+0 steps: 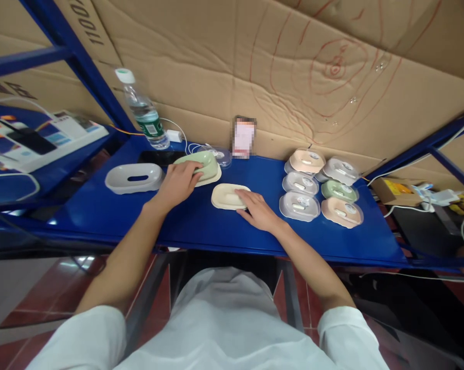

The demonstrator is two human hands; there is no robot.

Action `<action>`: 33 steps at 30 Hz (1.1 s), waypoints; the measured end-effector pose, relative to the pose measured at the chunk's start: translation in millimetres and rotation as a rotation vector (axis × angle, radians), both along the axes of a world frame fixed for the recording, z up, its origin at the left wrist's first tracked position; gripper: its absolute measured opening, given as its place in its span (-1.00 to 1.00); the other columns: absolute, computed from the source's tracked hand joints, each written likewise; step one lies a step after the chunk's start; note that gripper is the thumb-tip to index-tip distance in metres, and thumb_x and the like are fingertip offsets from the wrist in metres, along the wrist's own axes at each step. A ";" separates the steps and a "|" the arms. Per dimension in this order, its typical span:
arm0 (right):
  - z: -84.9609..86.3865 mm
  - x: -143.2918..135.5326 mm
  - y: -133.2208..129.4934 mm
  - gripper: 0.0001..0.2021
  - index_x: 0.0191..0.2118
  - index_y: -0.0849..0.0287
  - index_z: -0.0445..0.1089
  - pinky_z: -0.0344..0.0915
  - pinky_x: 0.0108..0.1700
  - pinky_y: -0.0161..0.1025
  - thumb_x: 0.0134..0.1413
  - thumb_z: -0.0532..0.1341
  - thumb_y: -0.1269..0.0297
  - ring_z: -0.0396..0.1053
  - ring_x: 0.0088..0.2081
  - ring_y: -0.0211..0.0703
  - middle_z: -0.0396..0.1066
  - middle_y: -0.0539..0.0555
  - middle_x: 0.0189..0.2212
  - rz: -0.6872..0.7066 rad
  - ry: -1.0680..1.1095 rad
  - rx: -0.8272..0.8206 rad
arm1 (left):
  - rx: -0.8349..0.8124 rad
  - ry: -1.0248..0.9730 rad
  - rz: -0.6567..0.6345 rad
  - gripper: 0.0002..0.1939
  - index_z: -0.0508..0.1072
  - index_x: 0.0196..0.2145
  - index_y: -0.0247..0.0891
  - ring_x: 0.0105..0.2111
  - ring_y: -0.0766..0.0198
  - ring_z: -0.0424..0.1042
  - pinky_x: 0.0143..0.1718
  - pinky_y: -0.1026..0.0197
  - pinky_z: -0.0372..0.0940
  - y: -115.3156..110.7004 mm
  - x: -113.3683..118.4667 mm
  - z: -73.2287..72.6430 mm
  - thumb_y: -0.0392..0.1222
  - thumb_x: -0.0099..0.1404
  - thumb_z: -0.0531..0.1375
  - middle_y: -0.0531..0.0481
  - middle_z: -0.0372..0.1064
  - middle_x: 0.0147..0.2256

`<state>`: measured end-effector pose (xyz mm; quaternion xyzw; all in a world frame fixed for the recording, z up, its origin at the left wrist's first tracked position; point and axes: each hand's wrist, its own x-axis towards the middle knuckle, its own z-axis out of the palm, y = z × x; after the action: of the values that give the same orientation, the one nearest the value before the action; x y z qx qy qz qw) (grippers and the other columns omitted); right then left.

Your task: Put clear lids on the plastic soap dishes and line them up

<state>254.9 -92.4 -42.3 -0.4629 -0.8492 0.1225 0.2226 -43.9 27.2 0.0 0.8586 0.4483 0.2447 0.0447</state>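
A pale green oval soap dish [206, 163] sits on a cream oval piece [212, 177] at the left of centre. My left hand [180, 181] lies over its left end, fingers curled on the green dish. Nearer the middle, a cream oval soap dish part [228, 198] with a raised centre rests on the blue table. My right hand [258, 209] grips its right end, fingers on top and thumb at the near edge. To the left stands a light grey oval dish [134, 186] with a slot in its bottom.
Several soap dishes with clear covers [299, 204] are grouped and partly stacked at the right. A water bottle [149, 121], a clear cover [221, 156] and a propped phone [243, 137] stand along the back. Cardboard [201, 67] walls the rear; blue frame posts [89, 67] flank the table.
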 end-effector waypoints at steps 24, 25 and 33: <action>15.7 11.5 -0.6 -0.66 0.13 0.08 0.52 0.31 0.31 0.19 0.40 0.31 0.03 0.30 0.33 0.23 0.45 0.26 0.23 -0.114 -0.101 0.096 | -0.035 0.016 -0.418 -0.61 0.53 0.19 -0.20 0.41 -0.07 0.28 0.46 -0.22 0.16 -66.4 34.6 -40.2 -0.06 0.58 0.06 -0.23 0.40 0.32; 15.6 11.2 -0.5 -0.65 0.14 0.09 0.51 0.31 0.32 0.18 0.40 0.31 0.03 0.29 0.33 0.23 0.45 0.26 0.23 -0.112 -0.105 0.096 | -0.064 0.013 -0.437 -0.61 0.55 0.17 -0.20 0.38 -0.07 0.32 0.44 -0.21 0.18 -63.2 34.7 -35.4 -0.03 0.58 0.07 -0.22 0.42 0.30; 13.1 14.4 0.4 -0.69 0.07 0.08 0.50 0.24 0.35 0.20 0.36 0.36 0.03 0.31 0.34 0.20 0.45 0.24 0.17 -0.083 -0.045 0.112 | -0.053 0.023 -0.117 -0.45 0.35 0.39 -0.18 0.48 -0.19 0.12 0.45 -0.30 0.06 50.9 37.8 16.2 -0.11 0.49 0.13 -0.26 0.15 0.47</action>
<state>269.3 -92.0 -29.2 -0.4874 -0.8395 0.0549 0.2340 -6.1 78.1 16.2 0.8846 0.4042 0.2197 0.0765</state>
